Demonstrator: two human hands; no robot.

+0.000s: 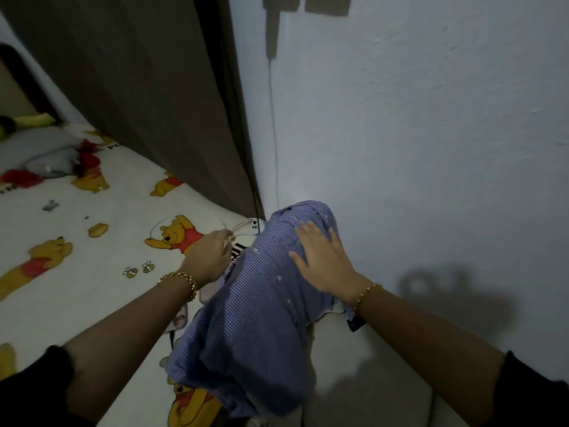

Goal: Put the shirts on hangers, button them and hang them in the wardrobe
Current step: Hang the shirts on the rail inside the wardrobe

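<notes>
Our left hand (212,257) curls its fingers around thin white hangers (246,224) lying on the bed (92,303) with its bear-print sheet. Just right of it, the blue checked shirt (255,328) lies bunched at the bed's right edge near the wall (431,149). Our right hand (323,263) rests flat on it, fingers spread.

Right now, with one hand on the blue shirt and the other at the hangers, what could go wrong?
1. The left hand grips thin wire hangers that look bunched together, so pulling one may drag the others up tangled.
2. The blue shirt lies crumpled and droops past the edge of the bed, with only the flat right hand pressing it. It may slide off.
3. A black cable hangs right beside the hangers and could snag.
</notes>
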